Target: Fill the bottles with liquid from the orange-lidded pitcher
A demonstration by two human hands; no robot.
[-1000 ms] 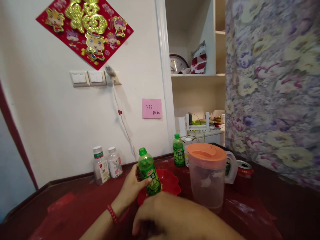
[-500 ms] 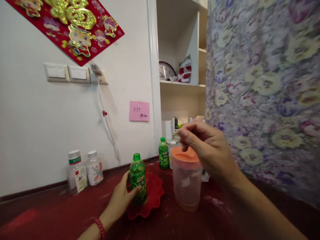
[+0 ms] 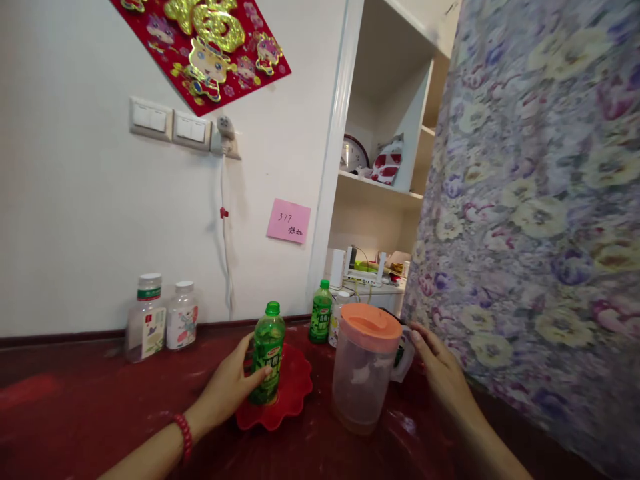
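My left hand (image 3: 227, 387) is wrapped round a green drink bottle (image 3: 269, 357), thumb across its label. The bottle stands upright over a red scalloped plate (image 3: 299, 390); whether a cap sits on its green top I cannot tell. To the right is a clear plastic jug (image 3: 361, 380) with an orange lid (image 3: 370, 323) and a little liquid at the bottom. My right hand (image 3: 443, 363) is beside the jug's handle (image 3: 406, 360), thumb and forefinger stretched forward, other fingers partly hidden. Something with a green label shows behind the handle, mostly covered.
Two lidded clear jars (image 3: 150, 323) stand by the wall at left. Another green bottle (image 3: 321, 312) and a white-lidded jar (image 3: 338, 317) are behind the jug. A floral curtain (image 3: 530, 220) hangs at right, and shelves (image 3: 375, 190) with a router rise behind the red table (image 3: 95, 407).
My right hand has come down from above the jug's lid to the right of its handle, its curled fingers now extended. My left hand still holds the bottle. The view has tilted.
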